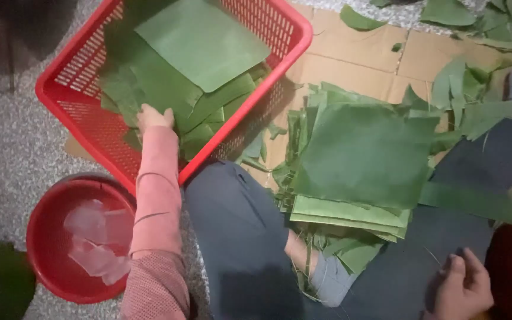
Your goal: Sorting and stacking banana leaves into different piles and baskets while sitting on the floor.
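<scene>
Green cut leaf sheets [202, 41] are seen stacked loosely in a red plastic basket [294, 44] at the upper left. The left hand [154, 117] is reached into the basket and laid on the sheets there; whether the fingers are closed on a sheet cannot be told, since they are hidden among the leaves. The right hand [462, 290] is rested on the right knee, loosely curled and holding nothing.

Step judged in hand: a sheet is being placed in, or picked from, the basket. A second stack of squared leaf sheets [362, 157] is lying between the legs, just beside the basket. For the next move, a single sheet would need to be separated cleanly without tearing.

Surface: flattened cardboard [351, 50] is laid over a speckled grey floor [7, 142]. Leaf trimmings [475, 18] are scattered at the upper right. A red bowl [48, 261] with pale scraps inside is standing at the lower left. Lighting is dim.
</scene>
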